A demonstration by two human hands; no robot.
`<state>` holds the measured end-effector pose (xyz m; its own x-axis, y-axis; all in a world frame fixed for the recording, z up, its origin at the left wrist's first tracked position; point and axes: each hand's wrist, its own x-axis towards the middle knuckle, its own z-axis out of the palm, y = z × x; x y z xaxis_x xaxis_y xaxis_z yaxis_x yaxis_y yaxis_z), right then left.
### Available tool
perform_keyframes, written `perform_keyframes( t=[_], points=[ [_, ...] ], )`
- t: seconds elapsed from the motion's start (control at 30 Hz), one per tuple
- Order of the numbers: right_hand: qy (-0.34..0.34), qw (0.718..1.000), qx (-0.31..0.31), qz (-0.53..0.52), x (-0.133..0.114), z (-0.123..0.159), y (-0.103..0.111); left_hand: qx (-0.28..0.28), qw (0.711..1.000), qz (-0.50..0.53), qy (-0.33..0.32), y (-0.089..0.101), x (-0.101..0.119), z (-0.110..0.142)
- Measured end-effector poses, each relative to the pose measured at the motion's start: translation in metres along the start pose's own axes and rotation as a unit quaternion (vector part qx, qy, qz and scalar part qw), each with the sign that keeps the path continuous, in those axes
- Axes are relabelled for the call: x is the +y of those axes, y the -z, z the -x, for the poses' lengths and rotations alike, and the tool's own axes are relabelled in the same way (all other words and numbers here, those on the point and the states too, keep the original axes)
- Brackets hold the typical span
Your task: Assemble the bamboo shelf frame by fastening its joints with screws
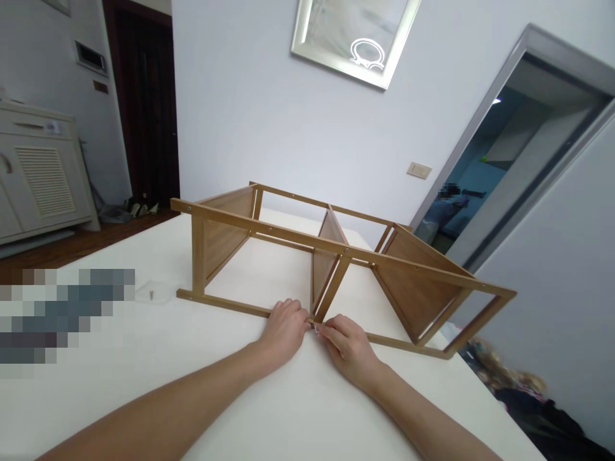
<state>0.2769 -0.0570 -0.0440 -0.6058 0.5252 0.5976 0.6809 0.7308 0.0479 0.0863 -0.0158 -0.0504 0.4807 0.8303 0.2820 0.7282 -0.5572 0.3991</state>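
A brown wooden shelf rack [269, 225] lies on its side on the white table [307, 410], its panels standing upright between the rails. My left hand [287, 328] is closed round the near lower rail, just left of the middle panel's joint. Right at that joint, my right hand [346, 346] pinches a small, pale, shiny piece against the rail. Too little of that piece shows to tell its kind. The two hands are close together, with a narrow gap between the fingertips.
A screw [152, 295] lies on a clear plastic bag [163, 289] left of the rack. A pixelated patch covers the table's left side. Beyond are a white cabinet [43, 173], a dark door [148, 102] and a wall. Dark cloth [542, 416] lies past the right edge.
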Motion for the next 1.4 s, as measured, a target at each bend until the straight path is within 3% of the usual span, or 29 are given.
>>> perform_keyframes(
  t=[0.43, 0.63, 1.1, 1.3, 1.4],
  points=[
    [0.031, 0.994, -0.091, 0.044, -0.007, -0.002, 0.002, 0.010, 1.000, 0.019, -0.017, 0.003, -0.003, 0.003],
    [-0.043, 0.997, -0.068, 0.019, -0.005, 0.005, 0.002, 0.019, 0.999, 0.045, -0.009, 0.004, -0.005, 0.006],
    [-0.024, 0.999, -0.047, 0.000, -0.005, 0.002, 0.001, 0.009, 0.999, 0.053, -0.002, 0.007, -0.002, 0.008],
    [-0.038, 0.998, -0.054, 0.016, -0.010, -0.002, 0.003, 0.010, 0.999, 0.042, 0.005, 0.008, 0.003, 0.008],
    [-0.069, 0.997, -0.030, -0.033, -0.008, -0.001, -0.001, 0.010, 0.999, 0.041, 0.006, 0.008, 0.004, 0.008]
  ],
)
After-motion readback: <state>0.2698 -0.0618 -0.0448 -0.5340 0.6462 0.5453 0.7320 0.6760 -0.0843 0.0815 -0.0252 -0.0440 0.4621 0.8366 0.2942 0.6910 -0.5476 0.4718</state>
